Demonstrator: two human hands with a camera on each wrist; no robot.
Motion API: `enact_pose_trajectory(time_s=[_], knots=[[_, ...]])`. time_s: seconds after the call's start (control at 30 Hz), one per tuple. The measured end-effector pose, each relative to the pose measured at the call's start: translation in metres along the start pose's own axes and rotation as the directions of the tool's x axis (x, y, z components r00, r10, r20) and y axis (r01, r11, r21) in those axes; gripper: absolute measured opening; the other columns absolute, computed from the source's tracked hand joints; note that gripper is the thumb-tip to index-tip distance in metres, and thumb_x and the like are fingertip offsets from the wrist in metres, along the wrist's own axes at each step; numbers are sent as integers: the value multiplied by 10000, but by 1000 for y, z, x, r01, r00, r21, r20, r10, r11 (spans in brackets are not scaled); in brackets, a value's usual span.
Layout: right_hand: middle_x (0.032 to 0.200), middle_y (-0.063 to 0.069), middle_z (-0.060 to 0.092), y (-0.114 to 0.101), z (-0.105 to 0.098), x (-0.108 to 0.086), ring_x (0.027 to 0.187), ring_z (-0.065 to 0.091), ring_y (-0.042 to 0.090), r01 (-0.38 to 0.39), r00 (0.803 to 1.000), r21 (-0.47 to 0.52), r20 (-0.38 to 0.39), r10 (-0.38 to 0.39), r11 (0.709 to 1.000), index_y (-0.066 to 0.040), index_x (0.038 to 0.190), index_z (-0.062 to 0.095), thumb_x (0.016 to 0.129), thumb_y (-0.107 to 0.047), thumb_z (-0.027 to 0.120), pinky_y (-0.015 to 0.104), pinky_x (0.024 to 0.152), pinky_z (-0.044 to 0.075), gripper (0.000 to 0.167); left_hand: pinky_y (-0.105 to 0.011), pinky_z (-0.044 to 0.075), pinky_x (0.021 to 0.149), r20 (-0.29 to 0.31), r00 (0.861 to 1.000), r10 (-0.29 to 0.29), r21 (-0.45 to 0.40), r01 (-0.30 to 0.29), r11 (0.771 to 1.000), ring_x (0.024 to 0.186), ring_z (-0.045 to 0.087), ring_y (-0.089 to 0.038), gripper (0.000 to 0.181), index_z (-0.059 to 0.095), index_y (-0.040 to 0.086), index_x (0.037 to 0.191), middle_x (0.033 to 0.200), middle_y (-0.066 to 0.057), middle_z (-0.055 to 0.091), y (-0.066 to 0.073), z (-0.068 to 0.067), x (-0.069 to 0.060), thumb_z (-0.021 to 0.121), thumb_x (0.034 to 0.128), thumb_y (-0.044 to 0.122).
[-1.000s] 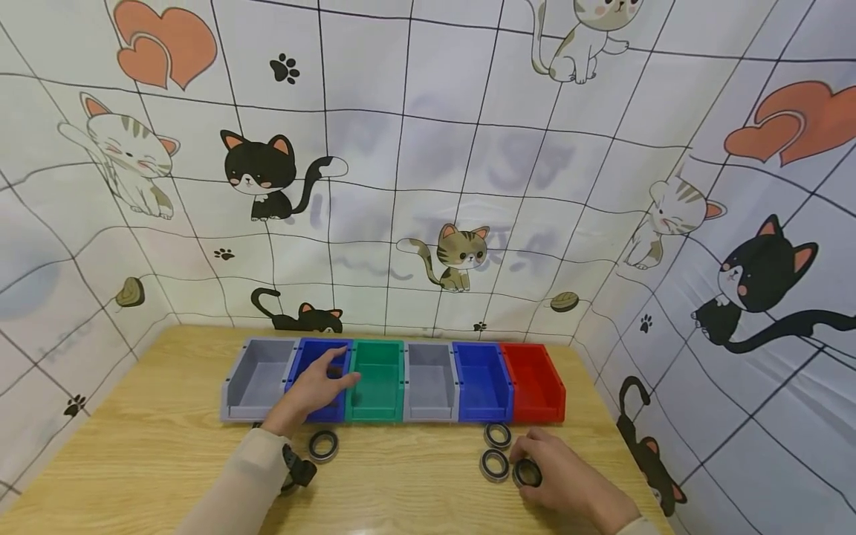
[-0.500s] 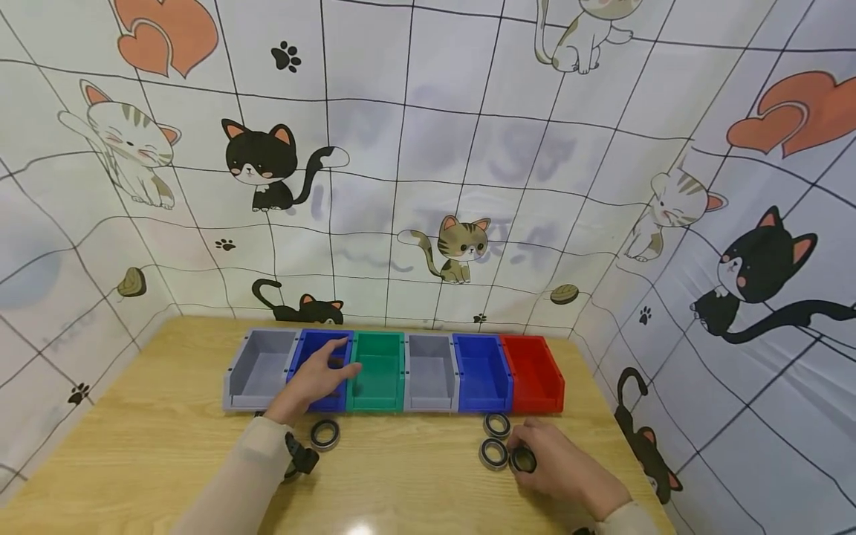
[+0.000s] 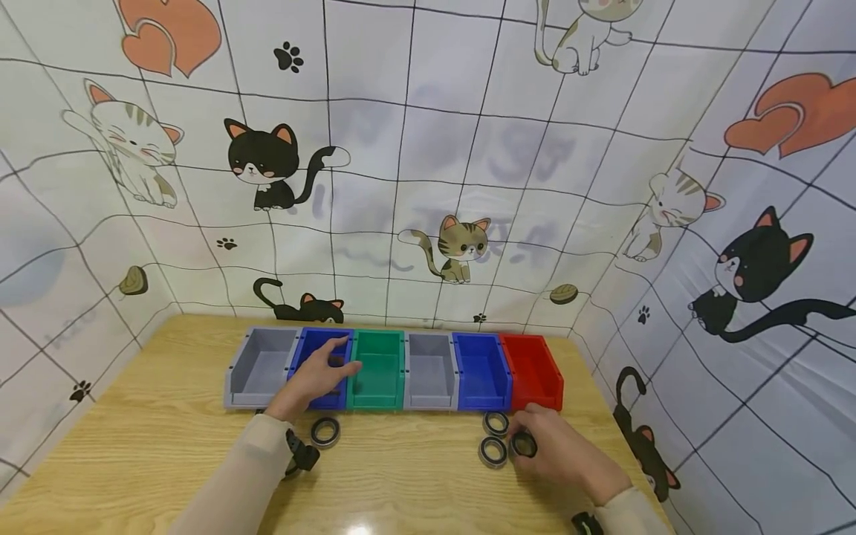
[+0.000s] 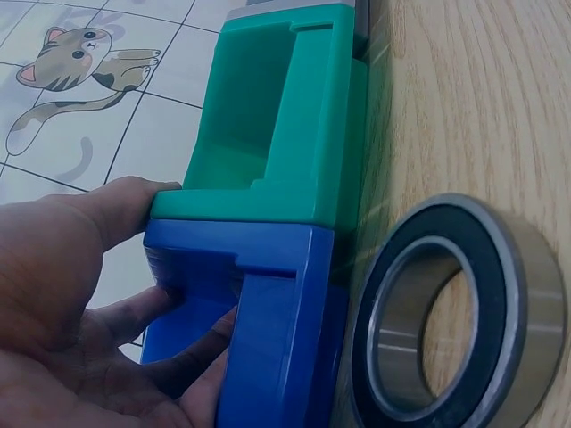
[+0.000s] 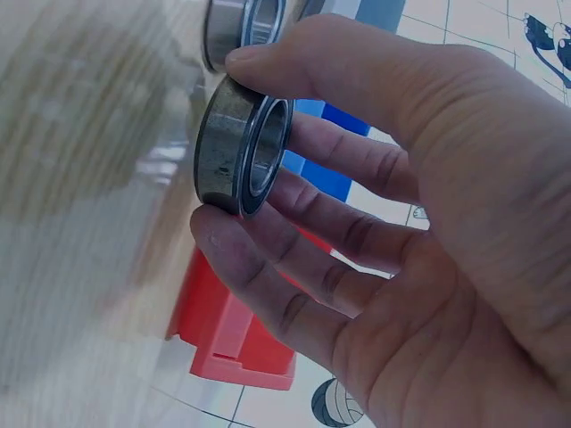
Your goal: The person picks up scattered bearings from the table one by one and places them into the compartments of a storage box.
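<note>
In the head view my left hand (image 3: 317,376) reaches over the left blue bin (image 3: 332,401). The left wrist view shows its thumb near the rim of the green bin (image 4: 303,116) and its other fingers, loosely bent, inside the blue bin (image 4: 277,348); I see nothing held there. My right hand (image 3: 558,455) pinches a ball bearing (image 3: 513,445) between thumb and fingers. This bearing (image 5: 219,147) stands tilted on edge in the right wrist view; whether it touches the table cannot be told. Two more bearings lie beside it, a near one (image 3: 483,452) and a far one (image 3: 488,426).
A grey bin (image 3: 264,400), a second grey bin (image 3: 431,400), a second blue bin (image 3: 483,401) and a red bin (image 3: 540,400) complete the row along the table's back. Another bearing (image 3: 314,437) lies by my left forearm. A patterned curtain (image 3: 428,163) surrounds the wooden table (image 3: 401,475).
The right hand's bearing has shifted slightly up and away relative to the two beside it, and tilted. My left hand stays over the blue bin. The head view has tipped slightly downward.
</note>
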State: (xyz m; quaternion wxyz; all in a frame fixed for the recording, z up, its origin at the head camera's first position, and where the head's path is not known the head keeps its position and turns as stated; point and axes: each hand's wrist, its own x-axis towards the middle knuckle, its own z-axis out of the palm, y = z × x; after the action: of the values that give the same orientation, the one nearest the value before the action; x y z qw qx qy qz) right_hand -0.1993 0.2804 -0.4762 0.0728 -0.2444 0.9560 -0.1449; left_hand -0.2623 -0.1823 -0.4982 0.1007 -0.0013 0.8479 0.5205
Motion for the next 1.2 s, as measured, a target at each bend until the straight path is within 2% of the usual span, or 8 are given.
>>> enact_pose_trajectory(time_s=[0.13, 0.33, 0.53, 0.67, 0.93, 1.2], knots=[[1088, -44, 738, 1, -6, 3, 1022, 672, 149, -12, 1000, 7, -12, 12, 1000, -176, 1109, 834, 838, -144, 1035, 401, 938, 695, 339, -575, 689, 1081, 0, 1000, 2, 2, -2, 1000, 1363, 732, -507, 843, 289, 125, 1855, 1692, -379, 524, -1, 1, 1, 727, 1174, 360], [1066, -36, 762, 9, -12, 7, 995, 690, 140, 43, 995, -29, -86, -45, 999, -159, 1102, 853, 824, -122, 1039, 356, 899, 674, 336, -566, 693, 1079, -9, 1000, -2, 7, 2, 1000, 1373, 729, -492, 843, 299, 127, 1854, 1678, -364, 548, -2, 2, 3, 734, 1171, 362], [1055, -24, 781, 20, -18, 14, 984, 723, 157, 83, 983, -70, -158, -93, 994, -140, 1093, 859, 823, -98, 1028, 380, 894, 682, 321, -566, 696, 1071, -16, 1000, 2, 5, -2, 1000, 1381, 724, -503, 842, 308, 118, 1850, 1677, -371, 548, -1, 2, 3, 738, 1167, 361], [1046, -24, 786, 25, -22, 21, 982, 724, 150, 82, 979, -98, -179, -99, 992, -137, 1086, 859, 824, -86, 1013, 409, 909, 688, 308, -566, 699, 1067, -7, 1000, -2, 3, 2, 1000, 1391, 718, -523, 841, 297, 116, 1853, 1697, -381, 525, -1, 1, 2, 732, 1172, 352], [1045, 4, 773, 33, -33, 33, 947, 688, 139, 38, 981, -78, -187, -52, 996, -118, 1098, 863, 825, -92, 1018, 385, 870, 669, 316, -576, 693, 1083, -2, 1000, -1, 6, 1, 1000, 1419, 703, -536, 853, 296, 115, 1853, 1708, -379, 517, -3, 0, 3, 743, 1166, 351], [1105, 41, 771, 39, -45, 47, 972, 678, 175, -13, 985, -64, -170, 2, 998, -115, 1150, 858, 856, -76, 995, 432, 903, 666, 326, -573, 695, 1077, -5, 1000, 1, -5, -1, 1000, 1414, 705, -527, 855, 301, 124, 1854, 1710, -377, 513, -4, 0, 4, 750, 1163, 353]])
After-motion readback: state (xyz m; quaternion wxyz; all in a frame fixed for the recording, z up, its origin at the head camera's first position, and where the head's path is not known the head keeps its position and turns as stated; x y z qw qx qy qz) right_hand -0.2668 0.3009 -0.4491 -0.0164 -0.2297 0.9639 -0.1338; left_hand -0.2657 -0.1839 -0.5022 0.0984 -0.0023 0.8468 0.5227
